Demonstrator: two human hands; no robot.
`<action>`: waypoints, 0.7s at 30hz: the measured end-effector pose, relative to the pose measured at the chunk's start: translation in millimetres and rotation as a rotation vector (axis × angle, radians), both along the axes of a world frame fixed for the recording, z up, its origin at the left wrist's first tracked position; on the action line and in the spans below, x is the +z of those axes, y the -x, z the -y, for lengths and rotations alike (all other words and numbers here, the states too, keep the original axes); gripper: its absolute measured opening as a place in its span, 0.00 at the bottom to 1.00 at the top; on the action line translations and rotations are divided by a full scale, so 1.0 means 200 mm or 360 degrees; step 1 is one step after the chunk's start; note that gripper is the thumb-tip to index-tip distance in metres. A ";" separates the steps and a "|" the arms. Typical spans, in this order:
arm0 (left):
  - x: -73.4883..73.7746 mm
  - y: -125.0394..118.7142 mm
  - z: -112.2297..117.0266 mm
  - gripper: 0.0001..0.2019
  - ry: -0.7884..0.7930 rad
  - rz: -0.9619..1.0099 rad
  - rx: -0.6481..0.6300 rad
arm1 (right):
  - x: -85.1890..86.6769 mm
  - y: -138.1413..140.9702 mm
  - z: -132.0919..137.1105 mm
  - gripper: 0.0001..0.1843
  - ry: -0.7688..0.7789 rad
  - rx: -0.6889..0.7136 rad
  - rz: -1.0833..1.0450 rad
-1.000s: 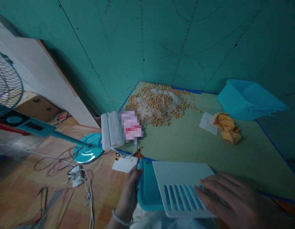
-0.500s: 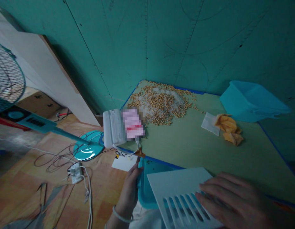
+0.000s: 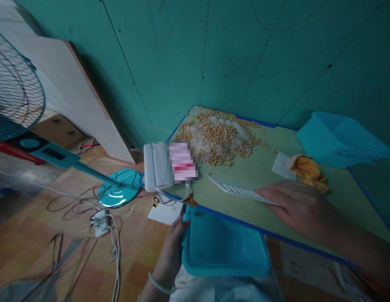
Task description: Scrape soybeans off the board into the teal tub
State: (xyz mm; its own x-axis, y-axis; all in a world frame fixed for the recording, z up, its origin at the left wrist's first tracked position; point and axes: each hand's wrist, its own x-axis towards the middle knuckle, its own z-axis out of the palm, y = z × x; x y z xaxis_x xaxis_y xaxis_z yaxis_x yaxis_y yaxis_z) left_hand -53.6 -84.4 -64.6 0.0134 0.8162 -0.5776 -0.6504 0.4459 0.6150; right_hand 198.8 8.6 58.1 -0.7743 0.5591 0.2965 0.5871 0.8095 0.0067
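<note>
My left hand (image 3: 174,239) grips the left rim of a blue plastic bin (image 3: 226,268), which sits below the table's front edge. A few small pellets lie in the bin's far left corner. Over the table, my right hand (image 3: 295,205) is closed on a thin white slotted plastic plate (image 3: 235,191), seen nearly edge-on, its tip pointing left. Beyond that tip lies a heap of tan, soybean-like pellets (image 3: 223,140) mixed with whitish granules. Whether the plate touches the tabletop, I cannot tell.
On the greenish table (image 3: 213,188) are a white device (image 3: 157,165) with a cable, a blurred pink item (image 3: 183,163), a white square (image 3: 283,165), a crumpled orange cloth (image 3: 308,170) and a blue container (image 3: 342,138). A fan (image 3: 50,151) and cables stand left; a green wall is behind.
My right hand has moved up and forward from above the bin to over the table, tilting the slotted plate edge-on. My left hand still holds the bin. The view has shifted slightly.
</note>
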 end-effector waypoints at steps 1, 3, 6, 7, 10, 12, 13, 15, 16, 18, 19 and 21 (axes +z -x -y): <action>0.00 0.00 0.00 0.09 0.0005 -0.0002 0.0002 | 0.00 0.00 -0.03 0.10 -0.0007 -0.0043 0.0009; 0.00 0.00 0.00 0.09 0.0005 -0.0005 -0.0002 | -0.01 0.01 -0.08 0.10 -0.0029 -0.0101 0.0029; 0.00 0.01 0.00 0.10 -0.0009 0.0009 0.0000 | -0.03 0.03 -0.12 0.10 -0.0023 -0.0122 0.0084; 0.00 0.02 0.00 0.10 -0.0006 0.0017 0.0007 | -0.03 0.03 -0.12 0.10 -0.0021 -0.0116 0.0113; 0.00 0.03 0.01 0.10 0.0040 0.0054 0.0025 | -0.04 0.03 -0.11 0.11 -0.0055 -0.0054 0.0205; 0.00 0.03 0.01 0.10 0.0060 0.0067 0.0055 | -0.05 0.03 -0.08 0.13 -0.0090 0.0008 0.0255; 0.00 0.04 0.01 0.10 0.0065 0.0062 0.0065 | -0.05 0.03 -0.06 0.13 -0.0100 0.0036 0.0269; -0.01 0.05 0.00 0.10 0.0097 0.0017 0.0087 | -0.05 0.02 -0.01 0.14 -0.0106 0.0078 0.0266; -0.01 0.05 0.00 0.10 0.0132 -0.0022 0.0111 | -0.05 0.02 0.01 0.14 -0.0104 0.0094 0.0254; -0.01 0.05 -0.01 0.10 0.0176 -0.0083 0.0147 | -0.05 0.02 0.08 0.14 -0.0108 0.0129 0.0211; 0.00 0.05 -0.01 0.09 0.0163 -0.0098 0.0150 | -0.05 0.01 0.11 0.14 -0.0105 0.0152 0.0202; 0.02 0.04 -0.03 0.09 0.0099 -0.0102 0.0109 | -0.05 0.00 0.18 0.14 -0.0092 0.0198 0.0191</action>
